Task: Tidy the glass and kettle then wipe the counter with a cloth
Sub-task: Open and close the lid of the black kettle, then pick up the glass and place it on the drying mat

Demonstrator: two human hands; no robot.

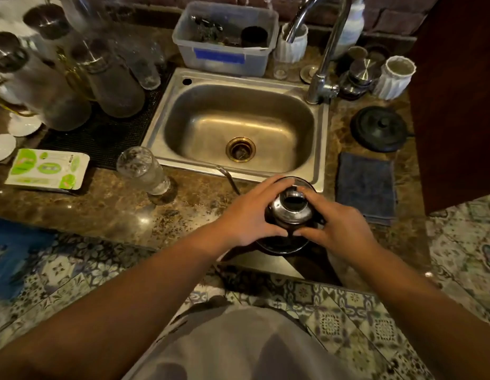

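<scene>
Both hands grip a dark glass kettle point(282, 244) with a shiny metal top point(292, 208) on the counter's front edge, just in front of the sink. My left hand point(249, 215) wraps its left side and my right hand point(337, 226) its right side. An upturned clear glass point(142, 170) stands on the counter point(101, 207) to the left. A folded dark blue cloth point(366, 186) lies to the right of the kettle. Dark crumbs speckle the counter between glass and kettle.
A steel sink point(238, 127) with a tall tap point(326, 50) lies behind the kettle. A black lid point(379, 128) and white jars point(394, 78) stand at the right. Tall glass bottles point(109, 86) on a black mat, a green-white packet point(46, 170) and a plastic tub point(224, 39) fill the left and back.
</scene>
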